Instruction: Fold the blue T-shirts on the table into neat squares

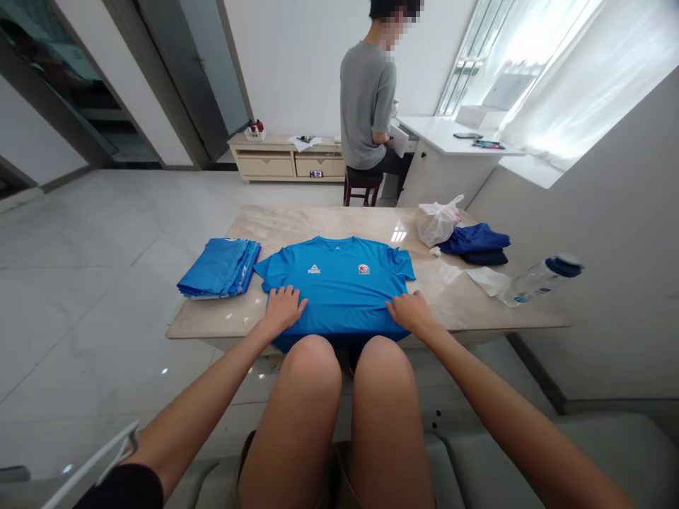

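two bare knees (314,364) come nearest, at the front edge of the table (204,322). past them, a blue shirt (339,290) lies flat on the middle of the table, collar away, its hem hanging over the near edge. the left hand (284,309) rests palm down on the shirt's lower left side, its grip spread, thumb out from the fingers. the right hand (412,311) touches the lower right edge, fingers bent; whether its grip pinches the cloth, i cannot tell. a white logo (314,269) and a red and white badge (363,269) mark the chest.

left of the shirt, near its sleeve, sits a folded blue stack (220,265). at the right end are a clear bottle (533,283) with a blue cap and, just beside it, white paper (486,280). behind these, dark blue clothes (474,240) lie next to a white bag (439,222).

beyond the table, a person (366,106) in a grey top sits on a dark stool (363,184), near a low cabinet (265,167) along the wall.
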A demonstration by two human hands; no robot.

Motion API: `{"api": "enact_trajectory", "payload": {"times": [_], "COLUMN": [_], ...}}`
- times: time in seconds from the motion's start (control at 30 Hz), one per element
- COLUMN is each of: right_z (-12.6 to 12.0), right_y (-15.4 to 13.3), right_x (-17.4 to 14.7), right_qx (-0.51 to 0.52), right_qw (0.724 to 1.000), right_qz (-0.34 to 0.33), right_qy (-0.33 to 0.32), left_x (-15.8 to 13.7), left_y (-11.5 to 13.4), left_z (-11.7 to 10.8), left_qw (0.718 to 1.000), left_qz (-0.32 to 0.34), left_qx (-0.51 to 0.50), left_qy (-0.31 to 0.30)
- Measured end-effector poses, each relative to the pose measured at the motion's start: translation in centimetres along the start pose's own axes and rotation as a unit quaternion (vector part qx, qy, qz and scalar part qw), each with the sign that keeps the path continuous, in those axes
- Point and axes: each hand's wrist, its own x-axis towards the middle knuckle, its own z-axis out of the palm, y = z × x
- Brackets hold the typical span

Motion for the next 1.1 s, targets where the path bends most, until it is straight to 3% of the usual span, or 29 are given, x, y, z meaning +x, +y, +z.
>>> {"api": "enact_trajectory", "payload": {"times": [0.07, 0.13, 0.27, 0.4, 0.5, 0.6, 0.73, 0.97, 1.1], "right_z": [-1.4, -2.2, -0.9, 3.0, 5.1, 5.9, 6.2, 6.4, 5.4], "right_y": [-0.9, -1.6, -0.8, 3.8, 7.8, 10.8, 13.2, 15.4, 16.0], "right_x": [2.0, 5.1, 12.5, 16.4, 15.7, 13.8, 11.6, 9.5, 9.7], "right_qx": [0.003, 0.019, 0.054, 0.101, 0.133, 0.144, 0.132, 0.146, 0.185], "right_qw": [0.999, 0.998, 0.996, 0.984, 0.963, 0.955, 0.947, 0.948, 0.913], "right_qz": [0.026, 0.011, -0.01, 0.14, 0.234, 0.259, 0.293, 0.28, 0.359], "right_qy": [0.025, 0.051, 0.072, 0.048, 0.033, 0.025, 0.014, 0.04, 0.06], "left_x": [1.9, 4.6, 9.9, 12.3, 12.8, 13.2, 12.7, 6.7, 5.2], "left_y": [-0.8, -1.8, -3.8, -6.1, -7.6, -8.8, -9.8, -9.3, -8.6], "left_z": [-1.0, -1.5, 0.0, 3.4, 5.1, 5.2, 3.7, 0.9, -1.1], "left_qw": [1.0, 0.999, 0.996, 0.993, 0.988, 0.985, 0.99, 0.986, 0.956], "left_qz": [0.009, 0.014, 0.011, -0.012, -0.019, -0.019, -0.054, -0.144, -0.272], "left_qx": [-0.005, -0.03, -0.084, -0.116, -0.145, -0.163, -0.128, -0.057, -0.068], "left_qy": [0.002, 0.004, -0.018, 0.016, 0.049, 0.049, 0.041, 0.061, 0.079]}}
